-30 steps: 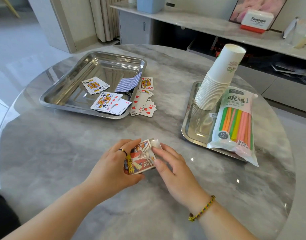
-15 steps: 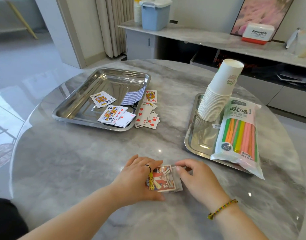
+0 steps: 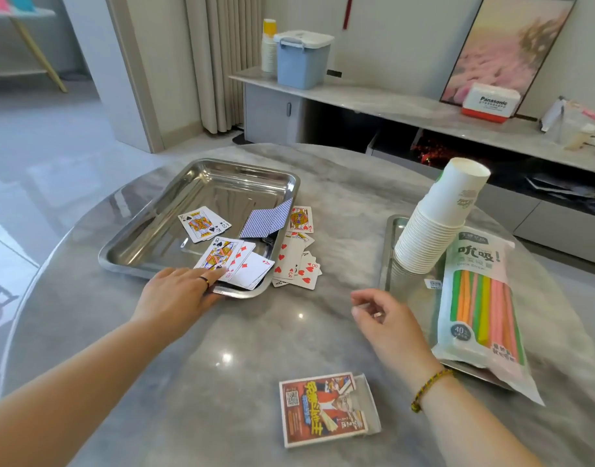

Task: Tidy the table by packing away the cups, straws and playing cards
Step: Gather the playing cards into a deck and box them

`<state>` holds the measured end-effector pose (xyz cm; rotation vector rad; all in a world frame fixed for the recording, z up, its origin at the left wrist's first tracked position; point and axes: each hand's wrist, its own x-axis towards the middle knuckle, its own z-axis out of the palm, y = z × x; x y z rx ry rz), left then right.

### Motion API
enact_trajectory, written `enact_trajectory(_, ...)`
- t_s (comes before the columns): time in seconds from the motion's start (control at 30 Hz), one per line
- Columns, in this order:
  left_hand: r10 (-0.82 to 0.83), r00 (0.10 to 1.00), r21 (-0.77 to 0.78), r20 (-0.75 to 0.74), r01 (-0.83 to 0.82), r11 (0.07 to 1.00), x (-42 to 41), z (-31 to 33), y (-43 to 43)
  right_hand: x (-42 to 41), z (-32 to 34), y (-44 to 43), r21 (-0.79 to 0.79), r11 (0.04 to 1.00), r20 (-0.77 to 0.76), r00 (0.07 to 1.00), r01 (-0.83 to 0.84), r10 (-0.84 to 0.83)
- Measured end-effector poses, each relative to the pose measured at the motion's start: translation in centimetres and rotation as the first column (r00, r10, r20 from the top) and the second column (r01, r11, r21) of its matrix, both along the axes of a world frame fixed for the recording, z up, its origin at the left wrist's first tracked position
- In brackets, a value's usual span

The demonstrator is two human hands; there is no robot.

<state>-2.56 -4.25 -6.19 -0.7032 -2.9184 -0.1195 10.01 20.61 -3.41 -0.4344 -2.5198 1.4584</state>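
The card box [image 3: 324,408] lies flat on the table near me, its flap end open to the right. Loose playing cards [image 3: 233,261] lie in the left steel tray [image 3: 174,210], and more cards [image 3: 297,261] are spread on the table beside it. My left hand [image 3: 183,291] reaches over the tray's near rim with straight fingers touching the nearest cards. My right hand [image 3: 380,315] hovers over the table with loosely curled fingers, holding nothing. A leaning stack of white paper cups [image 3: 437,224] and a bag of coloured straws [image 3: 481,305] lie on the right tray [image 3: 388,251].
The round marble table [image 3: 255,348] ends close behind both trays. Beyond it a low sideboard [image 3: 373,106] carries a blue lidded bin [image 3: 301,59], a stack of cups [image 3: 269,48] and a Panasonic box [image 3: 491,102].
Both hands let go of the card box, which now lies on the table. My left hand moved forward to the cards in the left tray; my right hand lifted away to the right.
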Motion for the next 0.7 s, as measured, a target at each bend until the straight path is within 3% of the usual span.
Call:
enact_trajectory(0.07,-0.035,0.999,-0.018,-0.028,0.034,0.999,-0.2,-0.2,-0.6,-3.4,-0.2,0.2,0.046,0.999,0.054,0.999,-0.007,0.004)
enact_trajectory(0.17,-0.051,0.999,0.074,-0.011,0.052,0.996,-0.9,-0.3,-0.8,-9.2,0.1,0.5,0.056,0.998,0.122,0.992,-0.042,0.035)
enact_trajectory(0.3,-0.105,0.993,0.099,-0.057,0.111,0.989,-1.9,0.0,-0.8,-16.4,-0.4,-0.1,-0.012,0.996,0.217,0.973,0.084,-0.079)
enact_trajectory(0.37,-0.164,0.985,0.195,-0.061,0.173,0.965,-2.3,-0.1,-0.9,-19.5,-1.0,-0.3,0.059,0.988,0.260,0.953,0.146,-0.156)
enact_trajectory(0.5,-0.146,0.973,0.166,-0.177,0.176,0.970,-3.6,-0.8,-0.8,-24.1,-2.2,-0.8,0.348,0.922,0.283,0.918,0.170,-0.276)
enact_trajectory(0.6,-0.130,0.975,0.172,-0.181,0.162,0.972,-3.8,-1.1,-0.9,-26.1,-2.0,-1.3,0.545,0.837,0.412,0.855,0.047,-0.316)
enact_trajectory(0.7,-0.122,0.979,0.176,-0.166,0.151,0.973,-3.9,-1.1,-1.1,-27.6,-0.8,-1.6,0.509,0.849,0.586,0.781,-0.144,-0.218)
